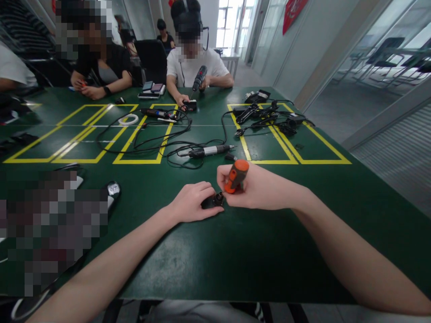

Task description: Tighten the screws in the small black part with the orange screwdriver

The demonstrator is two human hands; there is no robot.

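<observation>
My right hand (247, 186) is closed around a screwdriver (238, 172) with an orange and dark grey handle. The handle leans up and to the right, and its lower end is hidden by my fingers. Just left of it, my left hand (193, 202) grips a small black part (217, 199) between thumb and fingers, low over the green table (188, 260). A round, ring-like opening shows on the part's right end. Whether the screwdriver's tip touches the part cannot be seen.
Beyond my hands lie a corded electric screwdriver (210, 150) and a looped black cable (134, 150). More black tools and cables (262, 114) are heaped at the far right. Across the table, a person in a white shirt (198, 67) holds a power drill (200, 78). Another person (101, 67) sits left.
</observation>
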